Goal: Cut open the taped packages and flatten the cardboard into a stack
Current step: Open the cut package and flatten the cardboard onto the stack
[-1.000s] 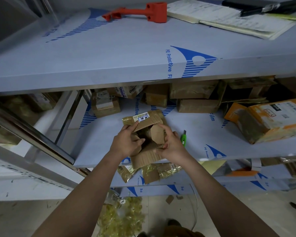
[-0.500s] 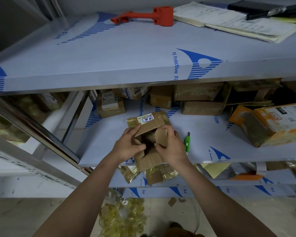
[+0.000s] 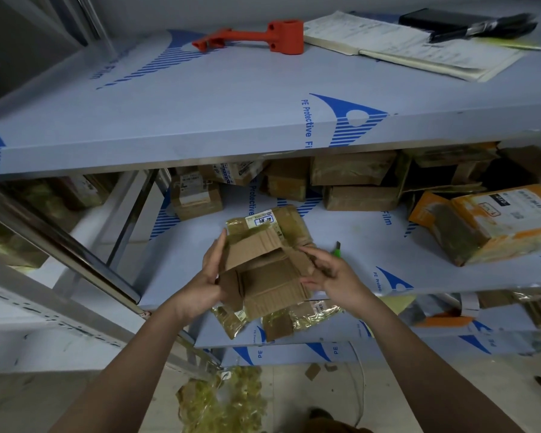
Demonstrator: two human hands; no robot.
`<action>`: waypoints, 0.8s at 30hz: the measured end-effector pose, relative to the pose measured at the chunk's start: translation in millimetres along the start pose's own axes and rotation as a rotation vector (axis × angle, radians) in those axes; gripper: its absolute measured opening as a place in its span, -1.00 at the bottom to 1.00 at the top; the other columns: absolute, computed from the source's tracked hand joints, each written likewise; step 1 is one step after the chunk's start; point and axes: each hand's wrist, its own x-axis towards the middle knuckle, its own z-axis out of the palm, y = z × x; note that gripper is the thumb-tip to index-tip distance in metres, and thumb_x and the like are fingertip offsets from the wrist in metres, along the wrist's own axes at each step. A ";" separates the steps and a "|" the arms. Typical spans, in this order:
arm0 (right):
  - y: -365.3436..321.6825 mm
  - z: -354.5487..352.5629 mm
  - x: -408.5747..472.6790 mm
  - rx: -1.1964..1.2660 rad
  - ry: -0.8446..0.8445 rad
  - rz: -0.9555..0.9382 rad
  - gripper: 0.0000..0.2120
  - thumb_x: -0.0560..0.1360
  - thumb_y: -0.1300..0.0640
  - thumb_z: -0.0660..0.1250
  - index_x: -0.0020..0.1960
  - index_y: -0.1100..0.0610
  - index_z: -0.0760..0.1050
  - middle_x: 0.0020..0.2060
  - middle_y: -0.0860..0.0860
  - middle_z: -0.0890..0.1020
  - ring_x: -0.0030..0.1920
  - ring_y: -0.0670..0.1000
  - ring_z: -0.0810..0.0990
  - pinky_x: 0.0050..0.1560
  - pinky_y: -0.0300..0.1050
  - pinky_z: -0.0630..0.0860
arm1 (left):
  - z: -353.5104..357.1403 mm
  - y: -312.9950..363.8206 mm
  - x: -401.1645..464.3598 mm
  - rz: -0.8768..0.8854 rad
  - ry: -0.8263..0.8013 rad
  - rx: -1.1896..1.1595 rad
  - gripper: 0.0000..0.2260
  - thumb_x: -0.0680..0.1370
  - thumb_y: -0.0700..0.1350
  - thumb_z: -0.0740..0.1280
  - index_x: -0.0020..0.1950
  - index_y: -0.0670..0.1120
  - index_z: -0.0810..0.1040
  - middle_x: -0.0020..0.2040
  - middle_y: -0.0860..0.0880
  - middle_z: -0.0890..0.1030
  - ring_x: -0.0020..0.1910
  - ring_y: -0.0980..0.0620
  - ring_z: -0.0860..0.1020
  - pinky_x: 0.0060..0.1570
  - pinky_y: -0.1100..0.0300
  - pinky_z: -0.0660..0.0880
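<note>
Now left hand (image 3: 208, 276) and right hand (image 3: 331, 273) fingers grip opened corrugated cardboard box (image 3: 263, 273), flaps splayed.

A stockroom — metal shelving (image 3: 200, 129) in protective film, taped parcels (image 3: 353, 182) crowding the middle shelf toward 1 o'clock — paperwork (image 3: 413, 48) above.
</note>
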 end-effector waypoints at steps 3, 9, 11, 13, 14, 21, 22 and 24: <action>6.3 -1.0 1.8 -0.119 -0.041 0.014 -0.61 0.64 0.32 0.20 0.43 0.12 0.41 0.33 0.11 0.52 0.10 -0.06 0.67 0.20 -0.12 0.57 | -3.5 -6.4 -6.1 -0.026 -0.041 -0.130 -0.17 0.46 -0.51 0.29 0.46 0.31 0.31 0.56 0.15 -0.04 0.55 -0.03 0.07 0.10 0.20 0.56; -1.2 -1.3 -3.3 -0.377 -0.122 -0.046 -0.59 0.62 0.33 0.23 0.37 -0.02 0.50 0.14 -0.13 0.55 0.15 -0.09 0.58 0.30 -0.11 0.50 | -13.5 -4.0 -13.3 -0.220 0.146 -0.603 -0.78 0.35 -0.12 0.30 -0.08 -0.16 0.59 0.40 -0.04 0.40 0.22 -0.13 0.52 0.00 -0.06 0.59; -4.1 0.8 -5.2 -0.434 -0.179 -0.045 -0.56 0.61 0.38 0.20 0.38 0.00 0.49 0.03 -0.23 0.48 0.07 -0.21 0.53 0.23 -0.35 0.46 | -13.5 -0.9 -7.9 -0.295 0.310 -0.545 -0.80 0.51 -0.03 0.37 0.02 -0.13 0.51 0.30 -0.07 0.48 0.10 -0.18 0.57 -0.03 -0.03 0.57; -3.3 5.2 -6.9 -0.468 -0.226 -0.044 -0.49 0.60 0.42 0.19 0.37 -0.08 0.47 -0.02 -0.24 0.42 0.05 -0.21 0.48 0.20 -0.42 0.39 | -12.4 -1.7 -0.2 -0.394 0.449 -0.399 -0.66 0.53 -0.06 0.44 0.19 -0.14 0.39 0.25 -0.16 0.50 0.07 -0.18 0.59 -0.13 0.06 0.58; -3.1 7.9 -7.9 -0.471 -0.229 -0.046 -0.46 0.59 0.43 0.19 0.35 -0.14 0.46 -0.01 -0.22 0.42 0.08 -0.19 0.48 0.23 -0.39 0.38 | -10.1 -2.2 2.0 -0.428 0.467 -0.349 -0.54 0.48 -0.11 0.50 0.25 -0.15 0.34 0.23 -0.19 0.49 0.09 -0.17 0.58 -0.17 0.08 0.58; -1.9 5.2 -11.0 -0.383 -0.254 0.048 -0.41 0.58 0.41 0.17 0.19 -0.30 0.51 0.23 -0.14 0.53 0.16 -0.02 0.59 0.09 -0.12 0.55 | -3.1 -15.6 2.5 -0.489 0.351 -0.426 -0.52 0.39 -0.39 0.49 0.29 -0.31 0.47 0.20 -0.25 0.59 0.12 -0.22 0.57 0.16 -0.09 0.52; -3.7 2.8 -11.3 -0.334 -0.213 0.071 -0.48 0.60 0.34 0.21 0.20 -0.31 0.48 0.24 -0.09 0.54 0.17 0.01 0.59 0.09 -0.11 0.56 | -4.0 -17.0 1.7 -0.468 0.350 -0.427 -0.53 0.40 -0.41 0.48 0.29 -0.30 0.48 0.20 -0.24 0.59 0.13 -0.21 0.57 0.14 -0.07 0.52; -7.9 0.6 -10.2 -0.227 -0.112 0.101 -0.61 0.61 0.17 0.31 0.32 -0.22 0.39 0.27 -0.05 0.53 0.23 -0.02 0.54 0.15 -0.13 0.53 | -4.4 -16.3 0.2 -0.436 0.362 -0.373 -0.57 0.41 -0.43 0.46 0.26 -0.26 0.51 0.16 -0.20 0.60 0.11 -0.18 0.57 0.12 -0.01 0.52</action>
